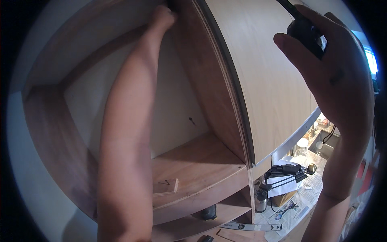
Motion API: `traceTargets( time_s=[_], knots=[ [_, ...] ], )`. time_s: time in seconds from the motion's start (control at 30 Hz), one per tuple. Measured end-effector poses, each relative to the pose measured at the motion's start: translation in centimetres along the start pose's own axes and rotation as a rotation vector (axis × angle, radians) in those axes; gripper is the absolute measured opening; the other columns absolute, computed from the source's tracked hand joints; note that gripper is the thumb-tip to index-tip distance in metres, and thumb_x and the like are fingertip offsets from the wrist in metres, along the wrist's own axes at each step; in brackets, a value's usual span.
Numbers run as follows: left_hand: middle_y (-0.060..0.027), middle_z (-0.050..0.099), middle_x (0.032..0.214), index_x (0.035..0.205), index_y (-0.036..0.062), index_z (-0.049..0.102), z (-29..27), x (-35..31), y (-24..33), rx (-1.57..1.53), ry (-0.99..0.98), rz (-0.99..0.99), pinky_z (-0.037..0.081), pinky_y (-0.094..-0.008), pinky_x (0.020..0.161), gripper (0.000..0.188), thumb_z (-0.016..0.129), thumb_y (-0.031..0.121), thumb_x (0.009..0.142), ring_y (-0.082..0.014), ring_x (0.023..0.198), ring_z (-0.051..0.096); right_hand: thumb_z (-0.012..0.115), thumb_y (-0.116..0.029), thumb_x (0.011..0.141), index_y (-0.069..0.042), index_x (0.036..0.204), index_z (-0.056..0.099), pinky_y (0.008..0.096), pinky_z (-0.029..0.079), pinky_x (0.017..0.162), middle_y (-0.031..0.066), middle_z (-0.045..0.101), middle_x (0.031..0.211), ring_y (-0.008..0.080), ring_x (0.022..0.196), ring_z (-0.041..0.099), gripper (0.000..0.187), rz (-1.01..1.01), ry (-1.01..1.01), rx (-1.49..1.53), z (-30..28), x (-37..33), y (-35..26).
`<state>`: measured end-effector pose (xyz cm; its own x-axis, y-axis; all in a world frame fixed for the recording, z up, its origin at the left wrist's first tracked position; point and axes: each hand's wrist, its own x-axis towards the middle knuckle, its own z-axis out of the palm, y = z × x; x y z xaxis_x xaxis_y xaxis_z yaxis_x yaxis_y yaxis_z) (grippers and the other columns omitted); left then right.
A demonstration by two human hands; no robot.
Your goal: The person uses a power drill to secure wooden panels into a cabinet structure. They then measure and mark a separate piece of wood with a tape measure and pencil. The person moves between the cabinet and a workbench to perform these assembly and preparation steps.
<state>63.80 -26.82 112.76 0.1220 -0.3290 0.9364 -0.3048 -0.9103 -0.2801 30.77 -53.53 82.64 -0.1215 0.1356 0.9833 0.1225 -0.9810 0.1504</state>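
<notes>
My left arm reaches up into an open wooden cabinet (193,56). At the top of the cabinet, by its right side panel, my left hand (163,18) is closed; whatever its fingers hold is lost in the dark corner. My right hand (334,60) is raised at the upper right, wrapped round a black handheld tool (303,33) with a thin black rod running up out of the frame. Behind that tool is a pale wood-grain cabinet door (258,72). The rod's far end is out of view.
On the cabinet's bottom board lie a small wood block (176,186) and a loose screw (165,182). A dark object (209,212) sits on the shelf below. Lower right, newspaper covers a counter with a folding black desk lamp (288,175), a metal canister (261,201) and a sink (328,142).
</notes>
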Motion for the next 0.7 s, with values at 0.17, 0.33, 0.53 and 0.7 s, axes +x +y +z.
traceTargets(
  time_s=[0.17,0.33,0.53,0.7],
  knots=[
    [-0.0249,0.072,0.115,0.107,0.0004,0.076,-0.7,-0.7,0.9,-0.083,-0.052,-0.096,0.055,-0.049,0.096,0.037,0.067,0.03,0.087,-0.0414,0.112,0.068,0.082,-0.033,0.088,0.0,0.128,0.065,0.0354,0.052,0.078,0.0144,0.069,0.094,0.0236,0.082,0.067,0.054,0.006,-0.004,0.009,0.2,-0.2,0.0],
    [-0.0271,0.07,0.119,0.12,0.0023,0.07,-0.8,-0.9,1.3,-0.098,-0.08,-0.12,0.054,-0.0484,0.096,0.039,0.064,0.024,0.089,-0.0425,0.114,0.067,0.082,-0.033,0.088,0.0,0.128,0.065,0.0352,0.052,0.077,0.0142,0.069,0.094,0.0232,0.082,0.066,0.055,0.012,-0.005,0.015,0.4,-0.4,0.3],
    [-0.0214,0.074,0.104,0.138,0.001,0.059,-1.8,-2.0,-0.1,-0.459,-0.006,-0.018,0.056,-0.0448,0.078,0.042,0.052,0.005,0.096,-0.0349,0.096,0.07,0.081,-0.034,0.088,0.0,0.128,0.065,0.0349,0.052,0.077,0.014,0.069,0.094,0.0229,0.082,0.066,0.055,0.008,-0.002,0.046,0.7,-0.6,0.3],
    [-0.0126,0.071,0.092,0.136,0.0015,0.059,-3.4,-2.7,1.1,-0.606,-0.088,0.071,0.056,-0.0389,0.067,0.039,0.051,0.005,0.098,-0.0263,0.085,0.069,0.081,-0.034,0.088,0.0,0.129,0.064,0.0347,0.051,0.076,0.0138,0.069,0.094,0.0226,0.081,0.066,0.056,0.011,-0.006,0.054,1.0,-0.8,0.5]
  ],
)
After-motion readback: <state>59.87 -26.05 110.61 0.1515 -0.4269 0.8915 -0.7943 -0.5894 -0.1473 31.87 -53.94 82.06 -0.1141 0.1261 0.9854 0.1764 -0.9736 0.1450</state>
